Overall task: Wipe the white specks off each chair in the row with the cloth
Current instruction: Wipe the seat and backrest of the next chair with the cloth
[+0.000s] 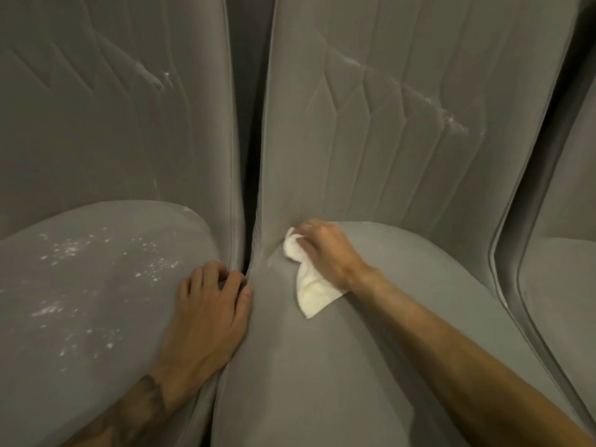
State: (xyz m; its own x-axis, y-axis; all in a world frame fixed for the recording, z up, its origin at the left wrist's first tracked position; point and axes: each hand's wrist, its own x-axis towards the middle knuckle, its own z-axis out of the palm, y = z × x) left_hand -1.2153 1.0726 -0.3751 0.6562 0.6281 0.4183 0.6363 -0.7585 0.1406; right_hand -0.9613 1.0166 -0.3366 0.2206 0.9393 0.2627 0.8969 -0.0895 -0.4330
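Observation:
Grey upholstered chairs stand side by side. My right hand [325,253] grips a crumpled white cloth [309,285] and holds it against the back left corner of the middle chair's seat [338,366], where seat meets backrest. My left hand [209,314] rests on the right edge of the left chair's seat [96,301], fingers curled at the gap between the two chairs. White specks [96,259] are scattered over the left seat. More white marks [451,117] streak the middle chair's backrest, and a few white marks [161,79] show on the left backrest.
A narrow dark gap [248,188] separates the left and middle chairs. A third grey chair [561,285] stands at the right edge, only partly in view. The backrests rise steeply right behind the seats.

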